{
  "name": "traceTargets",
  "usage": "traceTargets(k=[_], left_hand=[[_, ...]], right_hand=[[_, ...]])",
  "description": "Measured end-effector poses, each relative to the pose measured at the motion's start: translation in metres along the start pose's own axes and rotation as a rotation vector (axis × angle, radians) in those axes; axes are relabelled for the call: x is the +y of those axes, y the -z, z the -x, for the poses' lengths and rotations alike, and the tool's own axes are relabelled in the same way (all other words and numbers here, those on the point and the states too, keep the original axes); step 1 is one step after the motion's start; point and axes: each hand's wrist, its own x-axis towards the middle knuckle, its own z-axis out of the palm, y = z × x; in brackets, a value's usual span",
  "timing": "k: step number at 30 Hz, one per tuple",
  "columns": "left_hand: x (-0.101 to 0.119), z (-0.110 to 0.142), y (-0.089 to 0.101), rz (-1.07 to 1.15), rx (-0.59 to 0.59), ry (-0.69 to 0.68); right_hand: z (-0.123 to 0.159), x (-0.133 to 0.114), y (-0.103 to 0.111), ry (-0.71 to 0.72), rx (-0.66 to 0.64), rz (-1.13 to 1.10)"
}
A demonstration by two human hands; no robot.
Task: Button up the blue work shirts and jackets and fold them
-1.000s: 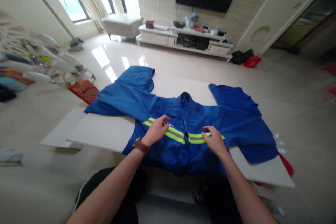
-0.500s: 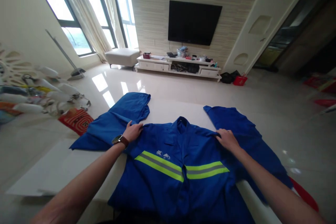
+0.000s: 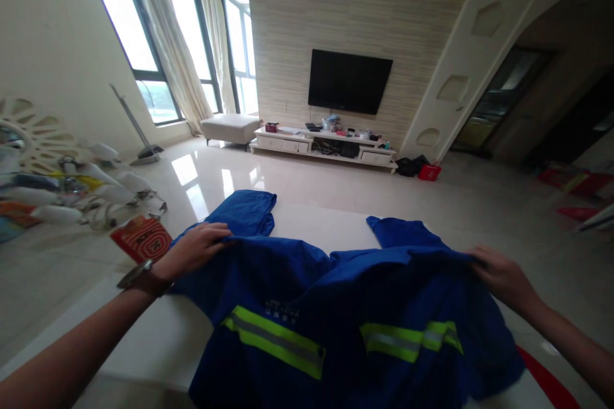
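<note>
A blue work jacket (image 3: 283, 275) with yellow-green and grey reflective stripes hangs between my two hands, its upper edge raised off the white table. At its left shoulder my left hand (image 3: 199, 246), with a watch on the wrist, pinches the cloth. My right hand (image 3: 501, 271) grips the opposite shoulder. White lettering shows on the chest, left of the middle. Beyond the jacket lie more pieces of blue cloth (image 3: 252, 208) on the left and blue cloth (image 3: 407, 232) on the right. The jacket's lower part runs out of view.
The white table (image 3: 311, 220) carries the blue cloth. A red patterned bag (image 3: 144, 239) is at the left, near several white objects (image 3: 110, 188). A low TV cabinet (image 3: 283, 142) stands against the far wall under a television (image 3: 350, 81). Something red (image 3: 547, 377) shows at lower right.
Both hands have lifted the jacket's shoulders off the table and moved apart, towards me. The jacket, flat before, now hangs folded and creased. The view has tilted upward.
</note>
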Motion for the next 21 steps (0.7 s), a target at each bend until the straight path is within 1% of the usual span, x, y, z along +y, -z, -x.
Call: traceTargets(k=[1, 3, 4, 5, 6, 7, 8, 9, 10, 11, 12, 13, 14, 15, 16, 17, 18, 19, 20, 21], left_hand=[[0.009, -0.023, 0.015, -0.022, 0.022, -0.01], [0.031, -0.075, 0.045, -0.069, 0.145, 0.049], [0.043, -0.101, 0.059, -0.091, 0.223, 0.101], [0.055, -0.126, 0.069, -0.104, 0.335, 0.155], [0.067, -0.148, 0.076, -0.112, 0.417, 0.204], [0.079, -0.166, 0.078, -0.11, 0.478, 0.238], [0.09, -0.178, 0.075, -0.085, 0.521, 0.286], [0.1, -0.183, 0.066, -0.041, 0.504, 0.3], [0.109, -0.18, 0.051, 0.014, 0.446, 0.278], [0.116, -0.168, 0.031, 0.076, 0.342, 0.229], [0.123, -0.147, 0.006, 0.109, 0.244, 0.183], [0.127, -0.118, -0.024, 0.139, 0.122, 0.104], [0.13, -0.083, -0.055, 0.178, -0.101, 0.002], [0.131, -0.044, -0.088, 0.189, -0.324, -0.023], [0.131, -0.004, -0.12, 0.168, -0.525, 0.032], [0.13, 0.033, -0.15, 0.128, -0.691, 0.117], [0.128, 0.066, -0.176, 0.083, -0.8, 0.205], [0.127, 0.093, -0.198, 0.038, -0.852, 0.258], [0.127, 0.114, -0.215, -0.005, -0.848, 0.275], [0.128, 0.127, -0.227, -0.029, -0.819, 0.256]], right_hand=[[-0.032, -0.016, 0.006, 0.023, -0.074, 0.019], [-0.102, -0.05, 0.017, -0.011, -0.126, 0.085], [-0.135, -0.067, 0.023, -0.051, -0.087, 0.123], [-0.165, -0.084, 0.026, -0.108, -0.024, 0.153], [-0.191, -0.101, 0.028, -0.186, 0.043, 0.165], [-0.209, -0.119, 0.027, -0.246, 0.115, 0.166], [-0.22, -0.138, 0.022, -0.266, 0.163, 0.158], [-0.22, -0.156, 0.014, -0.247, 0.182, 0.137], [-0.211, -0.173, 0.002, -0.197, 0.144, 0.101], [-0.19, -0.189, -0.013, -0.106, 0.036, 0.044], [-0.159, -0.202, -0.03, -0.039, -0.051, 0.008], [-0.118, -0.211, -0.05, 0.014, -0.14, -0.021], [-0.071, -0.216, -0.07, 0.079, -0.273, -0.064], [-0.019, -0.218, -0.091, 0.148, -0.449, -0.141], [0.033, -0.215, -0.112, 0.176, -0.616, -0.185], [0.083, -0.211, -0.131, 0.15, -0.761, -0.19], [0.128, -0.205, -0.15, 0.077, -0.869, -0.173], [0.165, -0.199, -0.166, -0.014, -0.931, -0.145], [0.193, -0.194, -0.179, -0.1, -0.945, -0.092], [0.213, -0.191, -0.19, -0.138, -0.921, -0.031]])
